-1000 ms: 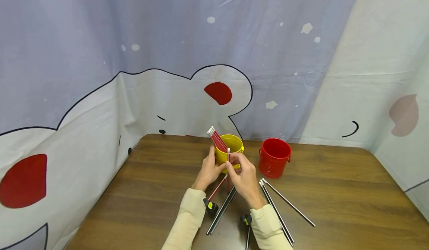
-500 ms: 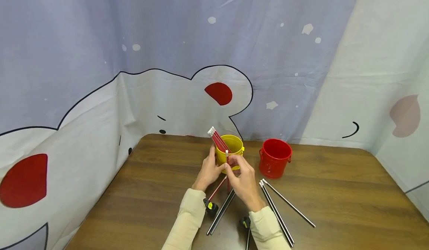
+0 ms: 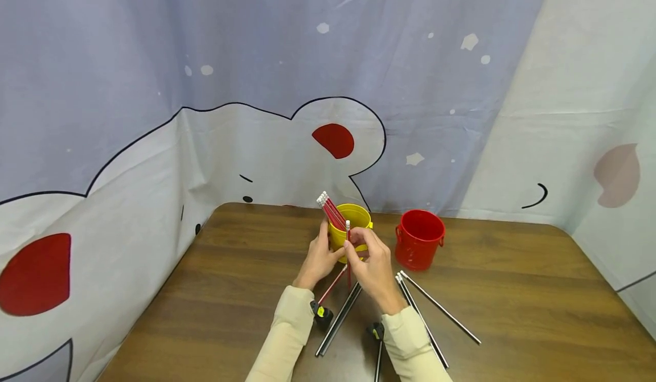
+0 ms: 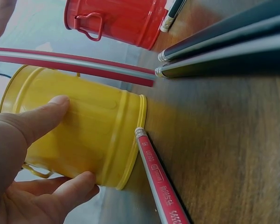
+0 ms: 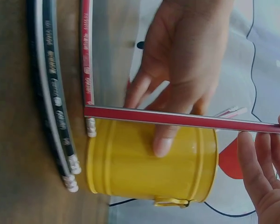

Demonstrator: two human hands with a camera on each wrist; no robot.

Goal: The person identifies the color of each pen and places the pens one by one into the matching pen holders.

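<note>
A yellow bucket [image 4: 88,126] stands on the table, and my left hand [image 3: 316,261] grips its side, with the thumb along the near wall. Several red pencils [image 3: 334,213], white eraser ends up, lean out over the bucket's left rim. In front of the bucket, my right hand [image 3: 375,267] pinches one red pencil [image 5: 144,115] near its top. That pencil is upright, its eraser end at about rim height and its lower end close over the table. Another red pencil [image 4: 164,189] lies on the table, eraser end by the bucket's base.
To the right of the yellow bucket stands a red bucket [image 3: 416,252]. Dark pencils [image 3: 340,318] lie in front of the yellow bucket, and more dark pencils [image 3: 442,308] lie right of my right forearm. A patterned curtain [image 3: 246,154] hangs behind the wooden table [image 3: 512,268].
The upright red pencil in my right hand dips slightly, then rises a little with the hand. My left hand keeps its grip on the yellow bucket.
</note>
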